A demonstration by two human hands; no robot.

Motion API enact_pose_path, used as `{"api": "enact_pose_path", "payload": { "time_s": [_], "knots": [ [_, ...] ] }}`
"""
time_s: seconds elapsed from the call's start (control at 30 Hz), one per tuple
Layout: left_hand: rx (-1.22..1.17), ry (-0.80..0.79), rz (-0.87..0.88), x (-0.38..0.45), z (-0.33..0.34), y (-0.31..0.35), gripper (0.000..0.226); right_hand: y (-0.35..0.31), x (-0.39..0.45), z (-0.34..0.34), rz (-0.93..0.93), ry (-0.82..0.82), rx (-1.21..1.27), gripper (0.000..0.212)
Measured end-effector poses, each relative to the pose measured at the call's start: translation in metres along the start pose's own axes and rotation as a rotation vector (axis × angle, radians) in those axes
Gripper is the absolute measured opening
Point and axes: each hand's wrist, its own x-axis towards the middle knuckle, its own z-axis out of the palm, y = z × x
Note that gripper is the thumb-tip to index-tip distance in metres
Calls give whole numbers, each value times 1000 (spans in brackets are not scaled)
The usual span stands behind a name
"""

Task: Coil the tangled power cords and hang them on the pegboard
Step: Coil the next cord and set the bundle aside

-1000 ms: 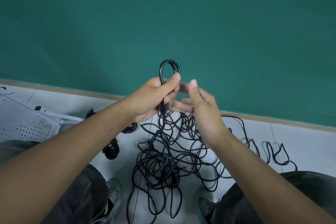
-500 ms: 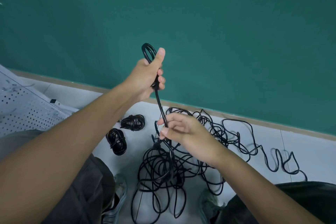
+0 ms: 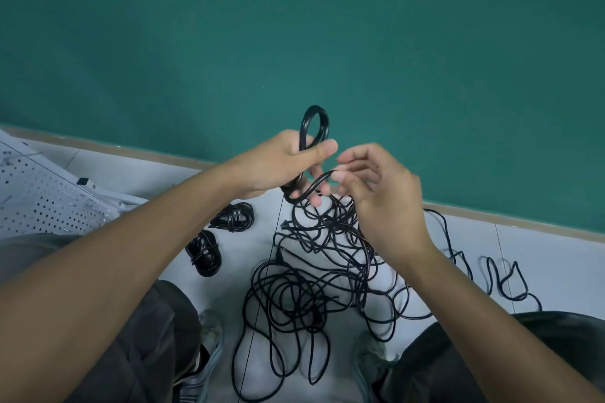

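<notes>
My left hand grips a small coil of black power cord; its loop sticks up above my fist. My right hand is close beside it and pinches the same cord's free length between thumb and fingertips, just right of my left hand's fingers. Below both hands, a big tangle of black cords lies on the white floor. A white pegboard lies flat at the far left.
Two coiled black cords lie on the floor left of the tangle. A loose cord end snakes off to the right. A green wall rises behind. My knees and shoes frame the tangle at the bottom.
My right hand has risen from the tangle up to my left hand, bringing a length of cord with it. My left hand and its coil have shifted right.
</notes>
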Motion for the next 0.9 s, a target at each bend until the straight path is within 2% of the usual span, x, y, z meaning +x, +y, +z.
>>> {"api": "enact_pose_path", "payload": {
  "time_s": [0.1, 0.2, 0.33, 0.47, 0.57, 0.7, 0.9],
  "knots": [
    [44, -123, -2, -4, 2, 3, 42, 0, 4, -2, -20, 62, -92, 28],
    [70, -207, -1, -7, 3, 3, 42, 2, 5, -1, 5, 41, -129, 25],
    [143, -232, -10, -9, 2, 6, 40, 5, 6, -2, 9, 49, -166, 24],
    [-82, -244, -56, -8, 0, 2, 28, 9, 8, -4, 84, 47, -7, 11],
    [-288, -136, -83, -7, -8, 10, 14, 20, 9, -8, 175, -13, 116, 18],
    [-419, 23, -92, -7, -17, 18, 20, 26, 2, -2, 329, -206, 226, 9],
    [-362, 69, -105, -2, -13, 10, 34, 17, 3, 3, 307, -87, 292, 21]
  ]
}}
